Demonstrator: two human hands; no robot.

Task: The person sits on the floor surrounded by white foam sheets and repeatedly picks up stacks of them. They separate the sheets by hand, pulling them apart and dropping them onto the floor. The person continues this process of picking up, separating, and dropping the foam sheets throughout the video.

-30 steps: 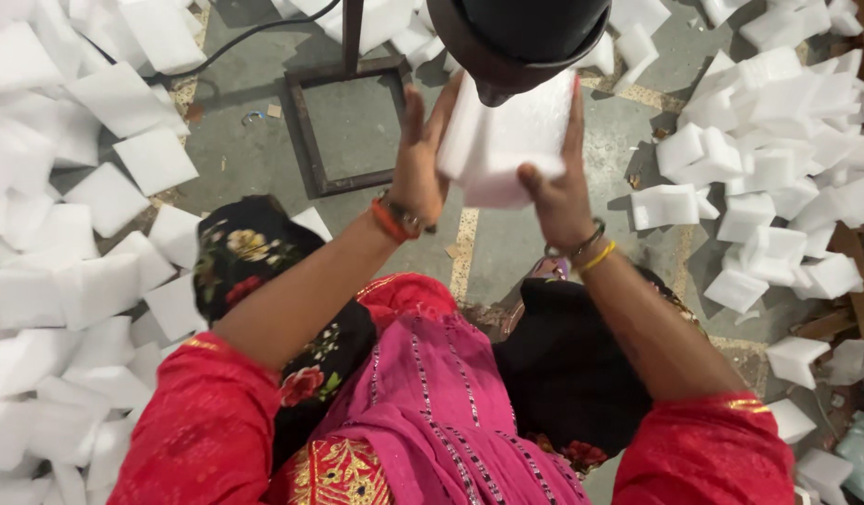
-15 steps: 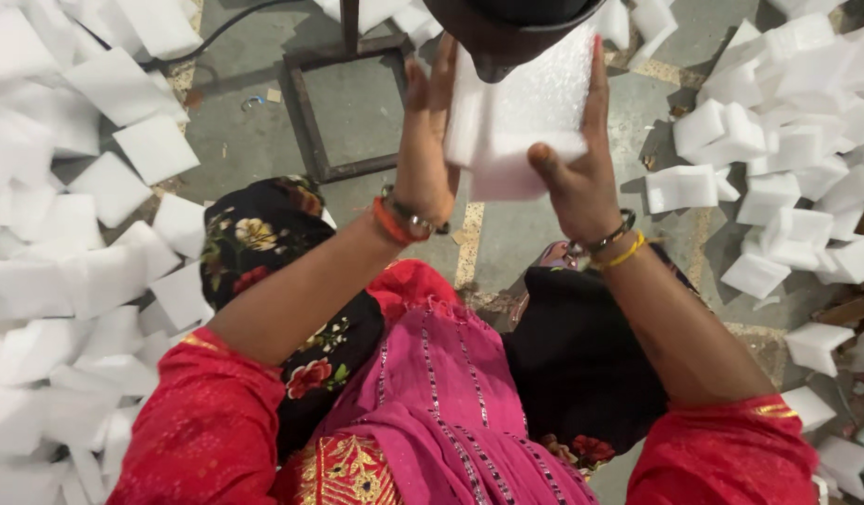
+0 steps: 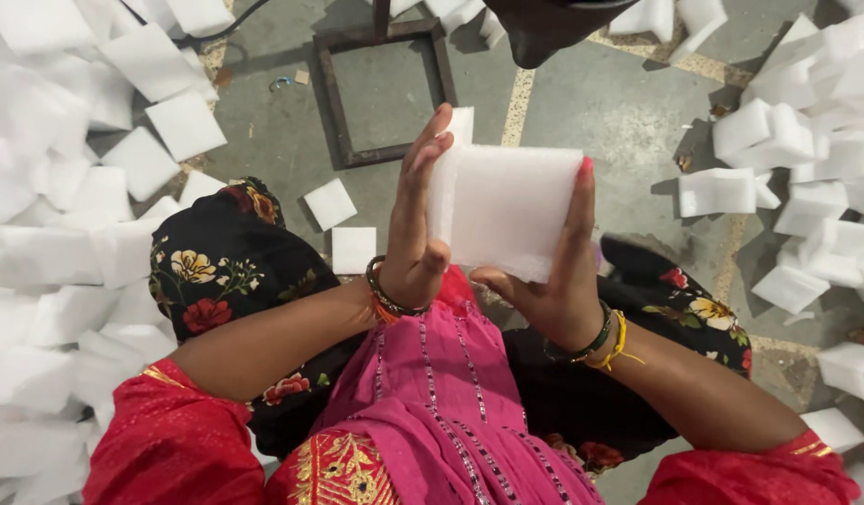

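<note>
1. Left hand [image 3: 415, 229]: flat and upright, fingers straight and pressed together, palm against the left edge of the foam block [image 3: 507, 210]. Thumb curls in at the block's lower left corner. Dark bangle and orange thread at the wrist.
2. Right hand [image 3: 553, 271]: cupped under and along the block's right edge, fingers together and extended up the side, fingertip reaching the top right corner. Palm supports the bottom edge. Green and yellow bangles at the wrist.
3. Foam block: white, rectangular, held upright between both palms, in the air above the lap, broad face toward the camera. A second thin white edge shows just behind its top left; cannot tell whether it is a separate piece.
4. Lap: pink garment [image 3: 432, 411] below the hands; red sleeves [image 3: 170, 449]; black floral cloth [image 3: 217, 271] over both knees.
5. Floor [image 3: 600, 103]: grey concrete. Dark square metal frame [image 3: 331, 98] lies beyond the hands.
6. Loose foam pieces [image 3: 86, 187]: heaped at left, more heaped at right, two small squares near the left knee.
7. Dark object [image 3: 553, 28] at the top edge, above the block, not touching it.
</note>
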